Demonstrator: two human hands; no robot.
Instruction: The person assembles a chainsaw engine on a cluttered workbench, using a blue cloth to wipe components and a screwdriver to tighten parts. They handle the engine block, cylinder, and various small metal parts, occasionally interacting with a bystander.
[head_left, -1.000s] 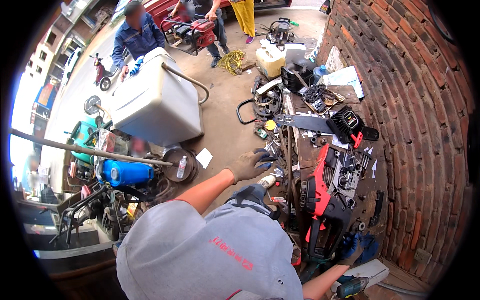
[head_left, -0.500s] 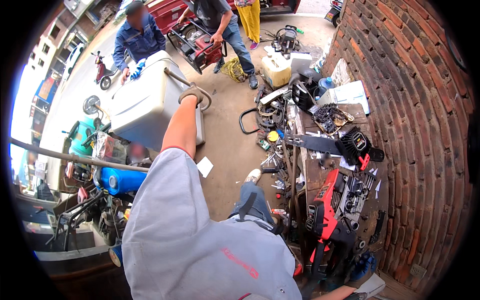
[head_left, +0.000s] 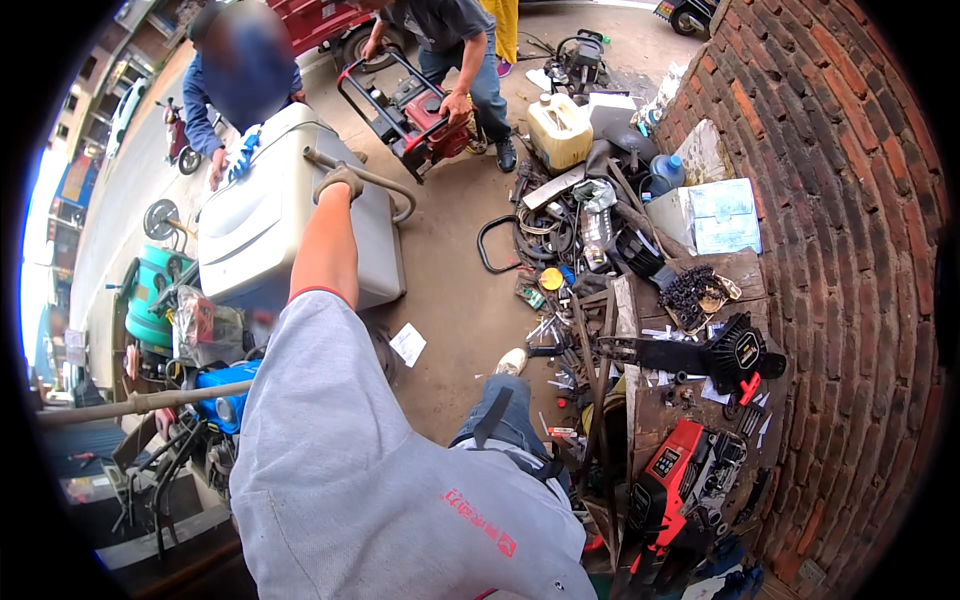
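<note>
My left hand, in a brownish-grey work glove, reaches forward at the end of a stretched arm. Its fingers are closed around a bent metal pipe, which curves over the near right side of a big white box. Dust and smudges mark the box's side. My right hand does not show; the lower right edge is dark and crowded. Nearest that corner, a red and black chainsaw body with exposed engine parts lies on a wooden bench.
Across the box, a person rests a hand near blue-and-white gloves. Another person grips a red-framed engine machine. Tools and parts litter the ground. A brick wall rises at right; a long pole juts in at left.
The view has shifted. The red-framed machine appears lower and nearer the box. My left hand stays on the pipe. My right forearm, visible at the lower edge before, is out of sight.
</note>
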